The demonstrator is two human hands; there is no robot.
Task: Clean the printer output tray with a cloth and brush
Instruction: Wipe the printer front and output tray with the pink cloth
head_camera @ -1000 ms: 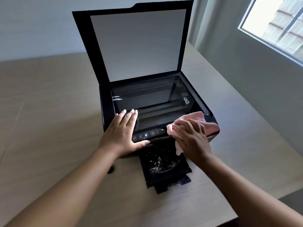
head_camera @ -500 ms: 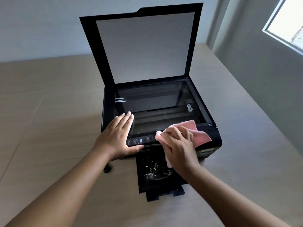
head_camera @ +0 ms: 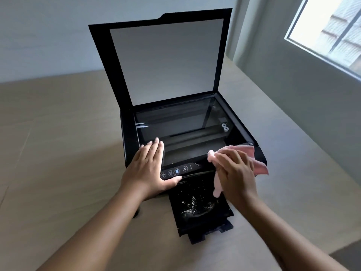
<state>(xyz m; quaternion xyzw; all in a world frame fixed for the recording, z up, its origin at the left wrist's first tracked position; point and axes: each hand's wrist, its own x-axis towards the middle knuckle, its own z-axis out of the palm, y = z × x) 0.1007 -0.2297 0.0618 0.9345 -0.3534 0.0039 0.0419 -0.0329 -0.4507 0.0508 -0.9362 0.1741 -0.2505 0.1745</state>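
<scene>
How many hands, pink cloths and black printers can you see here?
Hands: 2, the left hand and the right hand
Pink cloth: 1
Black printer: 1
Total: 4

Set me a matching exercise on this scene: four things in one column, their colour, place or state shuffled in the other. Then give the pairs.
1. lid
2. tray
3. cloth
4. left hand

A. pink, under the right hand
B. flat on the front left corner of the printer
C. raised
D. strewn with white crumbs

Pairs: 1-C, 2-D, 3-A, 4-B.
</scene>
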